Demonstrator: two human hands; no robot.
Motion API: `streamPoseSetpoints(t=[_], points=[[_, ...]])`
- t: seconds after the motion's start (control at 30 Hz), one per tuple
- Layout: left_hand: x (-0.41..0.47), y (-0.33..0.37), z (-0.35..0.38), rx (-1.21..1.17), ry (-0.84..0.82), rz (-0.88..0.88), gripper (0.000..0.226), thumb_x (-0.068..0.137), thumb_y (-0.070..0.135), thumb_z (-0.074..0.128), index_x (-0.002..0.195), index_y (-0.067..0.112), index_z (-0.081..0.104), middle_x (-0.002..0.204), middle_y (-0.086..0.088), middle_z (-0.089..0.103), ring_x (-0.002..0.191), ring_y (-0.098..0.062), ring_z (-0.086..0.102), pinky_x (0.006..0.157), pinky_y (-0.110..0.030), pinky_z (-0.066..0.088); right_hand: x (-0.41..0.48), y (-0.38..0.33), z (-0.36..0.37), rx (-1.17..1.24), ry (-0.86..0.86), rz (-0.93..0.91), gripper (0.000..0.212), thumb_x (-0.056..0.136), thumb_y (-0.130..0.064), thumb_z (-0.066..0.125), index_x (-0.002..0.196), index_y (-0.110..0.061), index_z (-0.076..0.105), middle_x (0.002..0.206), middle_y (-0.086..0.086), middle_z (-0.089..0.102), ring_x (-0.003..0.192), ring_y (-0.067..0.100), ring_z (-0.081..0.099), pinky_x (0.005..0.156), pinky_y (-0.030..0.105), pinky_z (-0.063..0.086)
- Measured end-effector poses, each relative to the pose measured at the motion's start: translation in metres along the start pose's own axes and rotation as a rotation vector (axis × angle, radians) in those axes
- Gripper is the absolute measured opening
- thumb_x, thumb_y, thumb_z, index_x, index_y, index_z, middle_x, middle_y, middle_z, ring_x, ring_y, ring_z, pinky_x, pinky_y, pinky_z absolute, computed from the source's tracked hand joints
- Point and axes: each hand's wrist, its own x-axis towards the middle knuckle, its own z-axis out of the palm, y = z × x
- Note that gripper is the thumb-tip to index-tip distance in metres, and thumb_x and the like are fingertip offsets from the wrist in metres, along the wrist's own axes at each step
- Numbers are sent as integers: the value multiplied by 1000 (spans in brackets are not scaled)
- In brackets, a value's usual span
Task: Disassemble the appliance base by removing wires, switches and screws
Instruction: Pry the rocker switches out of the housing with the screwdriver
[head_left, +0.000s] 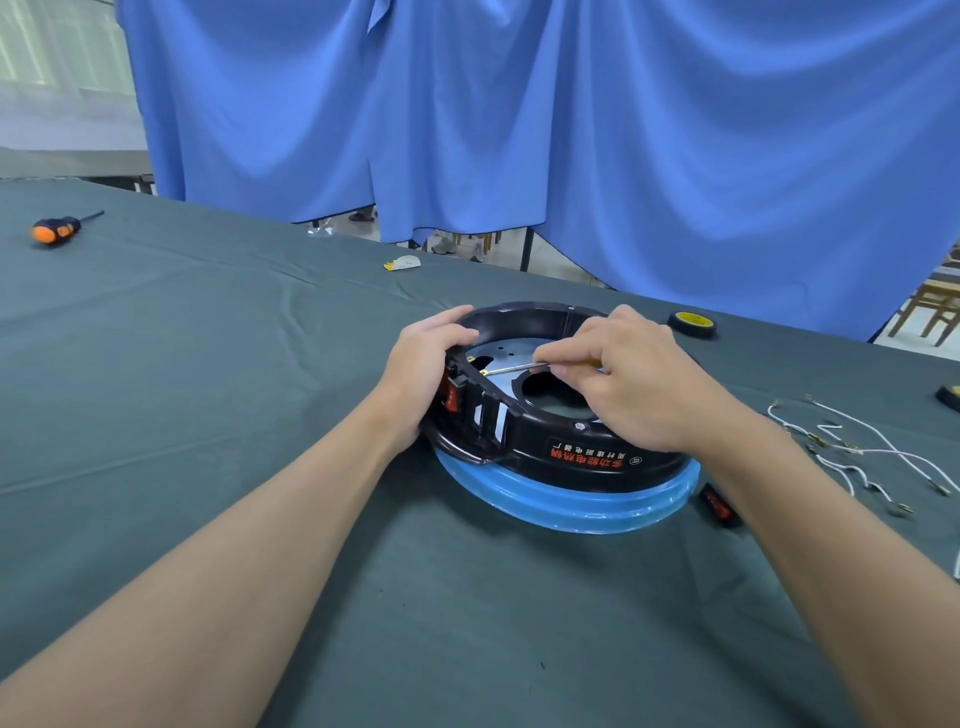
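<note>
Right hand (623, 384) pinches thin screwdriver (511, 368), shaft lying right-to-left across appliance base (535, 441), tip at inner wall behind red switch (451, 397); left hand (421, 364), nearer the switch, grips that rim.

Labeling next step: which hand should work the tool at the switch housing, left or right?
Right, likely. The right hand pinches the thin screwdriver, tip at the inner wall behind the red switch; the left hand grips the base rim, steadying it.
</note>
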Motion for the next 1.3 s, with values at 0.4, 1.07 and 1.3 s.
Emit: streamPoseSetpoints(t=[0.4,1.07,1.3], points=[[2,-3,-1,-26,29,-12,30,86,12,56,105,30,72,95,3,76,92,-20,71,88,-33,53,0,0,6,-70,62,-32,32,101,-23,43,106,-40,69,87,-4,61,92,22,35,85,42,29],[-1,-1,0,-34,44,-11,35,87,10,56,117,23,69,96,-1,76,87,-19,71,83,-29,54,-11,4,-17,-269,137,-7,29,100,-31,42,116,-44,63,105,-11,64,103,22,49,81,37,37],[-2,1,2,-19,72,-9,36,88,9,56,120,22,67,89,8,74,86,-14,67,89,-28,50,-61,-27,-52,-150,75,-106,25,97,-40,31,93,-33,54,73,-10,56,65,14,53,60,34,44]])
